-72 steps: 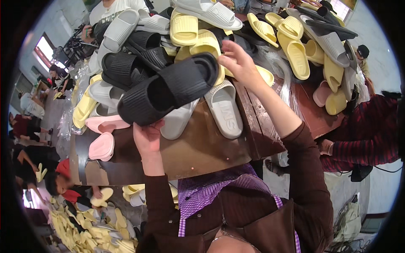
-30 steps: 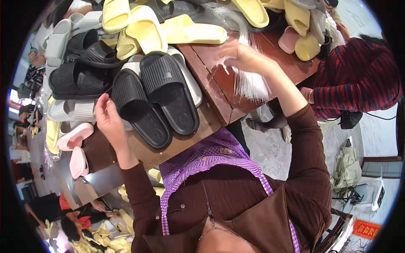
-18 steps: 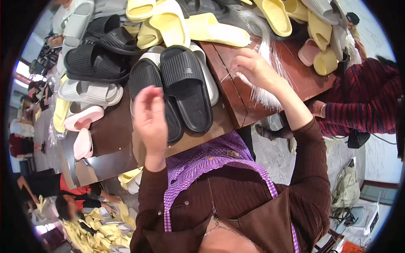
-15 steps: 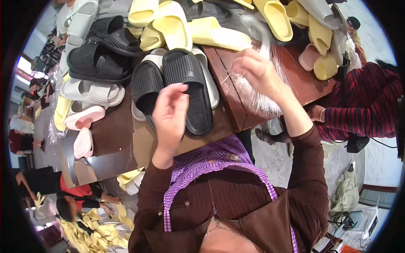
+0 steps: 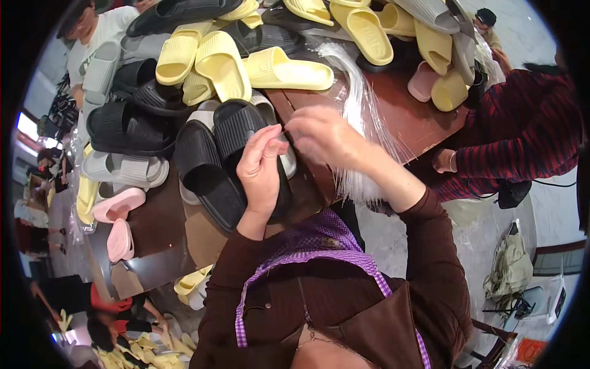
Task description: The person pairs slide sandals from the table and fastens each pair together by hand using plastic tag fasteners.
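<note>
A person in a dark brown top and a purple checked apron (image 5: 307, 246) leaned over a brown table (image 5: 424, 117). Both forearms rose from below and the two hands met above its near edge. The left hand (image 5: 261, 169) was curled, its thumb and forefinger pinched together at the tips. The right hand (image 5: 322, 135), slightly blurred, had its fingers bunched against those of the left; whatever thin thing they pinched between them was too small to make out. Just under the hands lay a pair of black slides (image 5: 215, 163), side by side on the table. Beside the right hand, a bundle of clear plastic strands (image 5: 362, 123) fanned over the table edge. Farther back were heaped yellow slides (image 5: 221, 64), grey slides (image 5: 123, 169) and pink slides (image 5: 120, 206). At the far right sat another person in a red striped sleeve (image 5: 522, 141).
</note>
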### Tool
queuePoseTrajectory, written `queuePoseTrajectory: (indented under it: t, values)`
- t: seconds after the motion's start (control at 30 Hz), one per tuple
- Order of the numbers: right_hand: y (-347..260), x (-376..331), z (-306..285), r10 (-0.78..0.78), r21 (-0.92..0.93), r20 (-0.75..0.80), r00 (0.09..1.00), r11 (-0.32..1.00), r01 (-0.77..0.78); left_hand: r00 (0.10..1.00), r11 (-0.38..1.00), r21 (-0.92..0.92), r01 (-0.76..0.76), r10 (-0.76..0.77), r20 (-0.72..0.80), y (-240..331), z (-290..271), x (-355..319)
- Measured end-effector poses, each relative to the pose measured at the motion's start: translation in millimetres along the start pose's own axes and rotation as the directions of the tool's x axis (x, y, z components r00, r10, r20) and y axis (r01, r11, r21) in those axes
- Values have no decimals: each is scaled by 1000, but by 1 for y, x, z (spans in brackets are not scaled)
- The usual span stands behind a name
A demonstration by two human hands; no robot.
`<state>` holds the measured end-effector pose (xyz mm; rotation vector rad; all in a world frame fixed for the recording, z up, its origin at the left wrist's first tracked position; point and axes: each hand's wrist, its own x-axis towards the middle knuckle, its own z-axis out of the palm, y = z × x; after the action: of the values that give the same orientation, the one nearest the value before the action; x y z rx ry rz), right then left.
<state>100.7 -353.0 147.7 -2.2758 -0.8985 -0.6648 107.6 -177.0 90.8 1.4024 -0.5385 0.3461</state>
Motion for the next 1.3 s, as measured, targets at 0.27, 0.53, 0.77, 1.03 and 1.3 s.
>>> queuePoseTrajectory:
  t: [0.27, 0.53, 0.77, 1.03, 1.3]
  values:
    - [123, -52, -42, 264, -339, 158, 952, 920, -198, 960, 770, -590, 242, -278, 31, 5, 0, 12]
    - [175, -68, -37, 356, -221, -36, 934, 908, -355, 948, 756, -649, 82, -260, -182, 2, -75, 30]
    - [200, -64, -41, 380, -302, -71, 922, 873, -382, 841, 846, -496, -194, -117, -528, 46, -191, 15]
    - [185, -57, -44, 307, -381, -66, 949, 872, -309, 863, 872, -485, 72, -298, -407, 80, -225, -25]
    - [177, -45, -45, 261, -325, -19, 965, 911, -253, 798, 798, -480, 363, -533, -283, 60, -176, -50]
